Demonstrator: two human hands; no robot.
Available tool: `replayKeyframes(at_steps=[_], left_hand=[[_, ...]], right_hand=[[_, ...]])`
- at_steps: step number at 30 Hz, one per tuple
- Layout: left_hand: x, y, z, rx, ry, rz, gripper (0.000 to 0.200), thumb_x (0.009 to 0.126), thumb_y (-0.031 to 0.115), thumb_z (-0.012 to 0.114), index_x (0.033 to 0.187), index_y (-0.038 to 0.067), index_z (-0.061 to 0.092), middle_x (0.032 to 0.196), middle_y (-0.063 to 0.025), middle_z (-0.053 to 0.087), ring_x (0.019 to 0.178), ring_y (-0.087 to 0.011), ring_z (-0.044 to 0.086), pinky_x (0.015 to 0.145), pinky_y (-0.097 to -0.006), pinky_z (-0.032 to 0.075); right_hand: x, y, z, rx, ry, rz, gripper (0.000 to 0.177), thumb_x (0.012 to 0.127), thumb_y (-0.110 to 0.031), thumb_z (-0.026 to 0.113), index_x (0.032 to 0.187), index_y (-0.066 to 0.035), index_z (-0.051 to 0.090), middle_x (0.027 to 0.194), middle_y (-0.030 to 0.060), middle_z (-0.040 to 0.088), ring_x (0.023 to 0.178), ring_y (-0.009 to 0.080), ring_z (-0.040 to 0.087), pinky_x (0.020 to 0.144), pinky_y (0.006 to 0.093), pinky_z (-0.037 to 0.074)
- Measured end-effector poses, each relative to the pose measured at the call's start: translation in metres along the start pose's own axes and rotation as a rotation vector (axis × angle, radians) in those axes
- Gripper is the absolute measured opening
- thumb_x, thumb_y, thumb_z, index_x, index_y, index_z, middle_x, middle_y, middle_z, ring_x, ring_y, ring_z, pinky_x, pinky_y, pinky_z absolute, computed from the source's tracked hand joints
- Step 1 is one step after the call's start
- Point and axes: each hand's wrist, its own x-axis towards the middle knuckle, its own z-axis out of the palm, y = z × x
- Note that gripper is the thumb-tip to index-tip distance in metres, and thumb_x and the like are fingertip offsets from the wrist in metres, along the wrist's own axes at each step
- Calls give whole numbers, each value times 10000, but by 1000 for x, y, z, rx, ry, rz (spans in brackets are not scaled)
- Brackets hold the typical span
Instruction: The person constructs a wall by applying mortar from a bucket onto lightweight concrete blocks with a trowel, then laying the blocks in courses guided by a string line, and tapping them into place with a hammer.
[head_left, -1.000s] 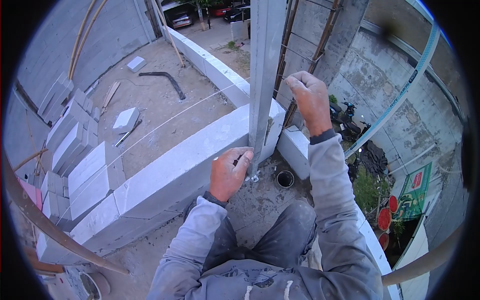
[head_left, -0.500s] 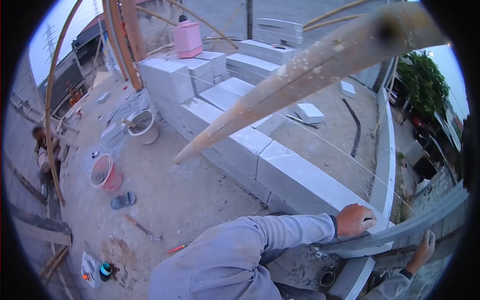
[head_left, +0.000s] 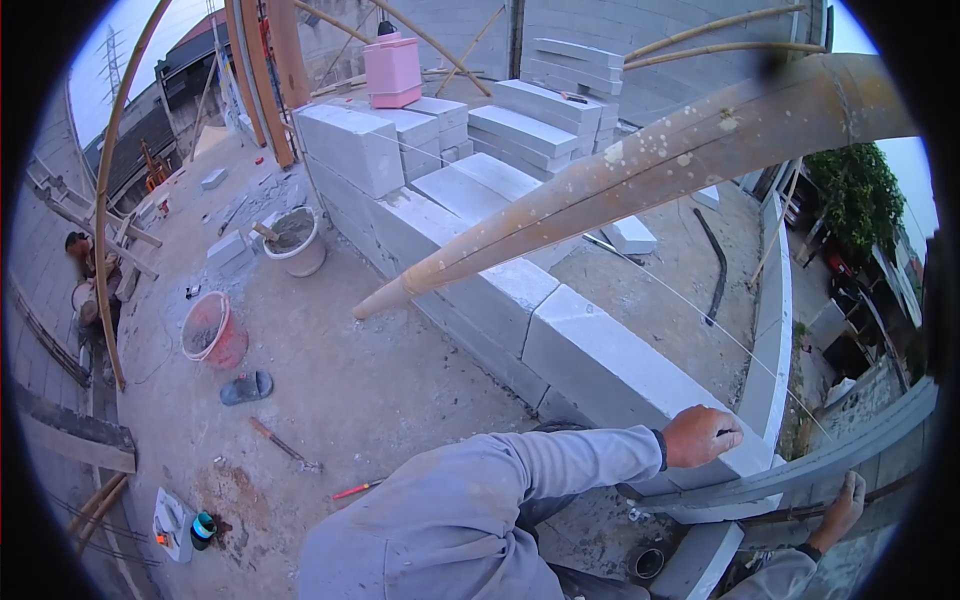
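My left hand (head_left: 703, 437) is closed at the near end of a row of pale blocks (head_left: 620, 360), over the top block; anything between its fingertips is too small to make out. To the right, my right hand (head_left: 843, 510) has its fingers stretched upward beside the grey beam (head_left: 800, 475), on its lower side. The beam runs from the block's end toward the right edge. A thin taut string (head_left: 700, 317) passes above the blocks. Below the beam, another pale block (head_left: 703, 560) lies near a round cup-like object (head_left: 649, 563).
A thick bamboo pole (head_left: 600, 190) slants across the view. Left of the wall are two mortar buckets (head_left: 297, 245) (head_left: 222, 335), a hammer (head_left: 285, 445), a sandal (head_left: 247, 388) and a red-handled tool (head_left: 357, 489). A pink container (head_left: 393, 72) stands on blocks. Another person (head_left: 90, 275) is at far left.
The view has shifted slightly, so the wall, pole and buckets appear a little displaced. Both hands keep nearly the same places and poses.
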Motion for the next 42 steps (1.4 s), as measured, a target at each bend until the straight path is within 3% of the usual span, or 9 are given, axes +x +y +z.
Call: replayKeyframes(at_steps=[7,14,20,23,25,29,31,36,42], left_hand=[[13,4,-16,-112,-4,-105,305,868,294,527,932,23,652,782,-140,647,733,-276,621,687,-355,474],[11,2,6,-93,29,10,305,860,287,535,924,13,654,796,-155,646,770,-290,627,707,-362,477],[1,35,31,-197,-205,96,411,806,358,601,1014,4,619,876,-191,635,815,-324,623,729,-376,476],[0,53,41,-230,-236,136,466,787,382,620,1040,-7,581,882,-207,623,817,-324,620,715,-388,476],[2,65,38,-271,-186,-2,427,778,368,637,965,-8,559,856,-204,612,804,-319,615,689,-386,474],[12,45,52,-388,-7,35,283,765,226,671,869,8,523,736,-94,587,658,-175,574,608,-312,463],[12,36,51,-479,-79,-47,214,792,179,649,862,22,522,717,-48,568,613,-95,534,552,-263,450],[12,30,51,-764,-130,-126,157,852,154,617,862,45,505,736,-9,546,631,-58,526,537,-213,443],[6,38,50,-546,-174,-44,177,861,150,616,892,24,496,769,-38,574,638,-69,536,580,-217,449]], right_hand=[[-6,5,-5,88,37,-51,160,875,-196,591,883,-37,613,718,-80,430,632,32,335,553,201,270],[-57,-33,7,434,53,309,237,898,-181,513,1070,-29,571,657,-55,431,470,8,304,388,177,224],[-93,-65,33,707,-25,335,340,928,-154,433,1232,-7,476,660,-44,435,453,33,353,397,174,292],[-97,-75,43,810,22,338,344,929,-153,439,1224,23,458,719,-19,472,524,34,404,400,160,302],[-97,-71,44,884,-7,361,344,926,-154,448,1220,25,453,759,-5,480,583,54,431,453,170,338],[-93,-46,48,1148,-212,308,340,914,-158,478,1198,26,445,828,33,496,712,132,488,638,237,418],[-100,-54,51,1154,-233,317,311,902,-165,499,1153,16,475,852,52,511,762,157,509,696,273,415],[-106,-85,62,937,-19,346,182,893,-164,514,1027,-43,536,760,37,561,645,171,561,560,249,414],[-106,-91,57,936,47,360,151,865,-162,535,956,-45,568,640,12,505,502,126,476,422,238,348]])
